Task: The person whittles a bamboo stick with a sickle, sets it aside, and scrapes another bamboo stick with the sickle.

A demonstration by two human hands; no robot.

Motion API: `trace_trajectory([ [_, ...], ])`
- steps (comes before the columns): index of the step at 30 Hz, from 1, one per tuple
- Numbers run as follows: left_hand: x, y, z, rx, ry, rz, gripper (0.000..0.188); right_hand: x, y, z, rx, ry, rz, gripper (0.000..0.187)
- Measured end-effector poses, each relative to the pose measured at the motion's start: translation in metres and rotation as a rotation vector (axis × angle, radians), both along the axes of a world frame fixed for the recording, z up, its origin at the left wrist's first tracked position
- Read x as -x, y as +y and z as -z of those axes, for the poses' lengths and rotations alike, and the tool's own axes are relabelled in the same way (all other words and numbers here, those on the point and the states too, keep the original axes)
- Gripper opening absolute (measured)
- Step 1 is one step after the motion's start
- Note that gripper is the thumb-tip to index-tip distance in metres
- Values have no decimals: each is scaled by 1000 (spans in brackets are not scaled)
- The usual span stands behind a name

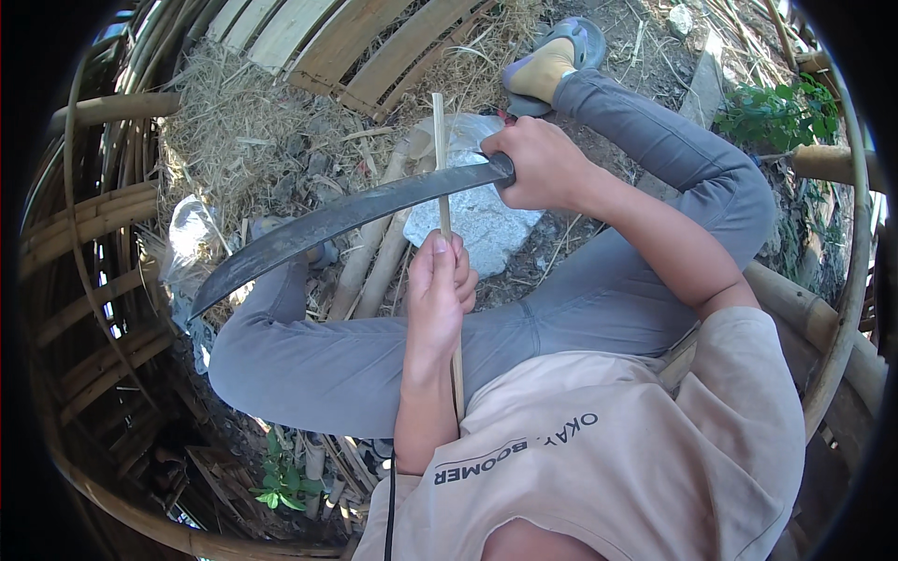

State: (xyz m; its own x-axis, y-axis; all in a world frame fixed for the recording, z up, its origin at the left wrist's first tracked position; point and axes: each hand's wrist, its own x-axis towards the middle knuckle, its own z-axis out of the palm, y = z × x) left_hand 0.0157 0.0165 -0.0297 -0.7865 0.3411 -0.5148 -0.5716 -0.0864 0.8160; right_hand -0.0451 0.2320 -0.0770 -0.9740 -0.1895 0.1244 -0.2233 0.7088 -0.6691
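My left hand (440,279) is closed around a thin, pale bamboo strip (439,131). The strip stands nearly upright in the picture, and its lower end runs down along my left forearm. In my right hand (541,166) is a machete (346,217) with a long, dark, curved blade. The fingers wrap its grip, which is mostly hidden. Just above my left fist the blade crosses the strip; how deep any contact goes, I cannot tell. The blade's tip reaches out to the left, over my bent left leg.
A pale stone (491,238) lies between my legs, beside bamboo poles (365,262). Clear plastic (194,234) sits at the left. Dry straw (234,122) covers ground near a slatted wooden panel (351,42). Bamboo framing (89,224) surrounds me, with green plants (781,114) at the right.
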Motion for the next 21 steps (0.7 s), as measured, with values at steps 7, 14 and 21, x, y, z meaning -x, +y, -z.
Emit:
trace_trajectory([
  [7,-8,7,4,234,165,38,32,6,0,3,-64,-62,8,33],
  [14,-9,10,1,328,226,14,33,18,15,11,-86,-29,60,32],
  [21,-22,20,-9,191,237,133,32,50,76,28,-189,-41,453,40],
])
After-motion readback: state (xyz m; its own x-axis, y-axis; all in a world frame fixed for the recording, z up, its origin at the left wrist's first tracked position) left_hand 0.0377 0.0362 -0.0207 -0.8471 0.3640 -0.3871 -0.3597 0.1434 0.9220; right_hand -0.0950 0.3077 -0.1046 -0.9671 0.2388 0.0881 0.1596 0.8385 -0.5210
